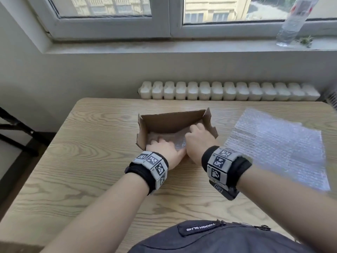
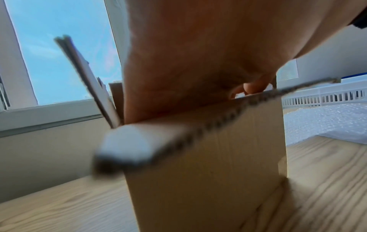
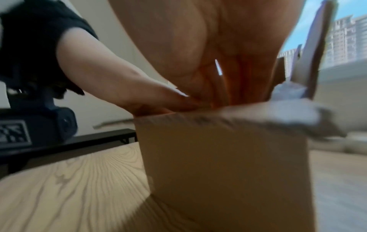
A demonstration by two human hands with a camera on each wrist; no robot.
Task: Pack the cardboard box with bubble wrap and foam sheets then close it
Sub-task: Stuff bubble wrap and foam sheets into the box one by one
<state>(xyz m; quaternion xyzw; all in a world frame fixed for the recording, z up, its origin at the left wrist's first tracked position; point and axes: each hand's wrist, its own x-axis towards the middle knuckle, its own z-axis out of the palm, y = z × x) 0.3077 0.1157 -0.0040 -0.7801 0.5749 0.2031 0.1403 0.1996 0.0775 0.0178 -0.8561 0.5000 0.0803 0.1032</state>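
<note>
An open cardboard box (image 1: 171, 121) stands mid-table with its flaps up. A sheet of bubble wrap (image 1: 179, 143) lies on its bottom. Both hands reach inside. My left hand (image 1: 162, 147) presses flat on the wrap at the near left. My right hand (image 1: 197, 136) presses on it at the right, fingers toward the far corner. A stack of bubble wrap and foam sheets (image 1: 277, 148) lies right of the box. The wrist views show the box's near wall (image 2: 208, 157) (image 3: 228, 157) and each palm (image 2: 188, 62) (image 3: 198, 47) going over the rim; the fingertips are hidden.
The wooden table (image 1: 91, 161) has bare surface left of and in front of the box. A white radiator (image 1: 228, 91) runs behind the far edge, under a window sill holding a plastic bottle (image 1: 291, 24). A dark bag (image 1: 218, 238) sits at the near edge.
</note>
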